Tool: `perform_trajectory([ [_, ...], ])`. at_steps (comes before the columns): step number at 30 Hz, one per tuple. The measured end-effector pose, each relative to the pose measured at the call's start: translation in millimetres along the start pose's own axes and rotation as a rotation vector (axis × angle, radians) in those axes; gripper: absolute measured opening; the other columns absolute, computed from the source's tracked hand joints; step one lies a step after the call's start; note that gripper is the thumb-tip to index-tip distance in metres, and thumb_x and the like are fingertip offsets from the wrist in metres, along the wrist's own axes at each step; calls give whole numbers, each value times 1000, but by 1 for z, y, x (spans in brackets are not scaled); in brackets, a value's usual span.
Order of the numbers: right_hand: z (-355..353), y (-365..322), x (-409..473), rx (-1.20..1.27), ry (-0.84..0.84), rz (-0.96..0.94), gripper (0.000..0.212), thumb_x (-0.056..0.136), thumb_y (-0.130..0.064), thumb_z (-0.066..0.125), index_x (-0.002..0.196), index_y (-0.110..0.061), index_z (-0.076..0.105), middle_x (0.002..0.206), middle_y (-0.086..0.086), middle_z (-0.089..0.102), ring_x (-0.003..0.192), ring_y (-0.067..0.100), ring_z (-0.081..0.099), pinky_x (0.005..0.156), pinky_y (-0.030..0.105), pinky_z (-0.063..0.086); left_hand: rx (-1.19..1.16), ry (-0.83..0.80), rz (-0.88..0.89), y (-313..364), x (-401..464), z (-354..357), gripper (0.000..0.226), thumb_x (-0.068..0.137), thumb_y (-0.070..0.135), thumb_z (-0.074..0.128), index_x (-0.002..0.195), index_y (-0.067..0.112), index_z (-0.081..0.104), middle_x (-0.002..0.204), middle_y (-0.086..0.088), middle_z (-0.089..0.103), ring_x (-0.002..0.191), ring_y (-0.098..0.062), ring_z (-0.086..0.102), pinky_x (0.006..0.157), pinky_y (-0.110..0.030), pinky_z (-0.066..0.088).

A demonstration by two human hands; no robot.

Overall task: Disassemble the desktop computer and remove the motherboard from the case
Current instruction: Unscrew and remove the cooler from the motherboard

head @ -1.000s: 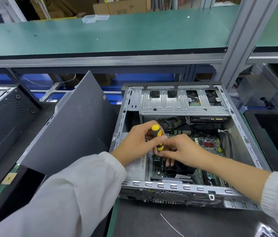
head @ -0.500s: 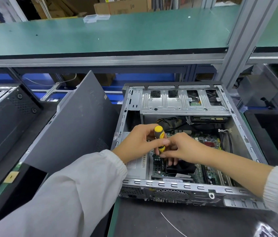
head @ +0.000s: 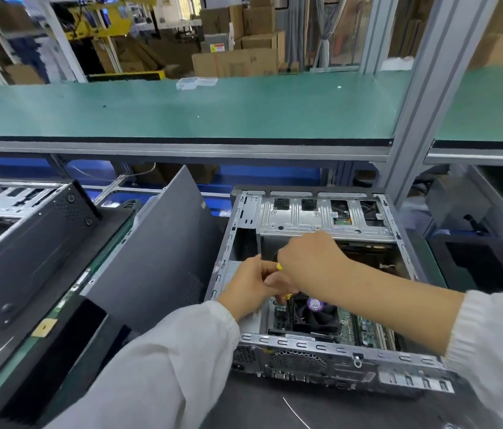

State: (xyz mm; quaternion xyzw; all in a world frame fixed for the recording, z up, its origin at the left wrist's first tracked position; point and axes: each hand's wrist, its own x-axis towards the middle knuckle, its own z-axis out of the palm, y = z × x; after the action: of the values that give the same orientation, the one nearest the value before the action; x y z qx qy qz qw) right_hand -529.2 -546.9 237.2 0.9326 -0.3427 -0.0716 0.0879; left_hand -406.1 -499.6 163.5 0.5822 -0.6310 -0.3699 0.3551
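An open desktop case (head: pixel 330 343) lies on its side in front of me. Inside it I see the green motherboard (head: pixel 364 328) and a black CPU fan (head: pixel 313 311) with a purple label. My left hand (head: pixel 251 287) and my right hand (head: pixel 309 260) meet over the case's left part. Both wrap around a yellow and black screwdriver (head: pixel 279 266); only slivers of its handle show between the fingers. Its lower part points down beside the fan. A silver drive cage (head: pixel 321 216) spans the case's far end.
The removed grey side panel (head: pixel 157 252) leans against the case's left side. Another black computer case (head: pixel 24 246) lies further left. A green shelf (head: pixel 182 113) on aluminium posts (head: pixel 423 97) runs above the bench. A black foam tray (head: pixel 491 261) sits on the right.
My head has tilted up, so the case sits lower in view. My right hand has risen over the screwdriver's top and now covers most of the handle. The fan is uncovered.
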Motion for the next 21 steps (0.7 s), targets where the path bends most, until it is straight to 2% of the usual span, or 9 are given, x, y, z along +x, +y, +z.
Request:
perform_trajectory([
  [2,4,2,-1,12,23,32,58,91,-63,35,59,-15,33,58,0,37,51,18,36,48,27,26,0,35,37,1,-1,4,43,75,17,73,48,48,60,49,24,60,53,7,56,106,-11,21],
  [5,9,-4,-1,-7,-3,65,46,97,-51,35,85,-11,53,81,1,58,69,22,52,54,28,33,31,92,50,0,0,9,53,74,6,72,44,47,55,43,27,52,47,12,48,108,-24,17],
  [7,11,-12,2,-12,-23,80,40,100,-42,33,103,-8,55,99,6,63,85,26,60,52,28,30,4,101,44,-6,3,5,51,72,1,68,45,41,53,43,25,48,48,9,45,106,-34,28],
  [8,11,-15,2,-10,-26,86,39,101,-40,33,106,-8,53,101,7,64,88,26,62,51,29,29,-29,77,45,-10,3,2,45,71,2,69,50,38,54,47,23,49,51,8,45,97,-37,37],
  [10,13,-19,3,-11,-32,112,38,102,-39,31,110,-8,51,100,7,63,89,26,63,55,31,33,-93,2,67,-16,3,-4,26,71,9,72,64,31,58,59,20,56,58,6,48,74,-26,43],
  [12,14,-21,4,-41,-58,120,34,102,-36,33,113,-9,50,99,5,62,89,25,62,57,32,36,-143,-37,73,-17,1,-7,17,73,13,76,79,21,62,69,16,62,66,3,55,67,-16,44],
  [14,14,-20,5,-45,-63,126,29,101,-32,36,113,-10,49,98,4,61,88,24,62,58,32,38,-173,-29,65,-17,2,-5,22,73,8,76,90,11,63,77,9,67,73,-3,60,69,-17,48],
  [17,16,-22,3,32,-20,145,28,99,-33,42,115,-10,45,100,7,58,83,26,62,57,33,39,-178,69,29,-13,2,0,26,68,-4,72,84,15,66,76,3,70,72,-10,64,69,-27,55],
  [21,15,-23,3,47,-11,86,27,95,-24,49,118,-12,42,105,9,48,77,28,60,54,34,34,-137,221,-14,-12,-1,5,37,64,-3,71,71,30,56,62,19,64,57,5,56,54,-12,44],
])
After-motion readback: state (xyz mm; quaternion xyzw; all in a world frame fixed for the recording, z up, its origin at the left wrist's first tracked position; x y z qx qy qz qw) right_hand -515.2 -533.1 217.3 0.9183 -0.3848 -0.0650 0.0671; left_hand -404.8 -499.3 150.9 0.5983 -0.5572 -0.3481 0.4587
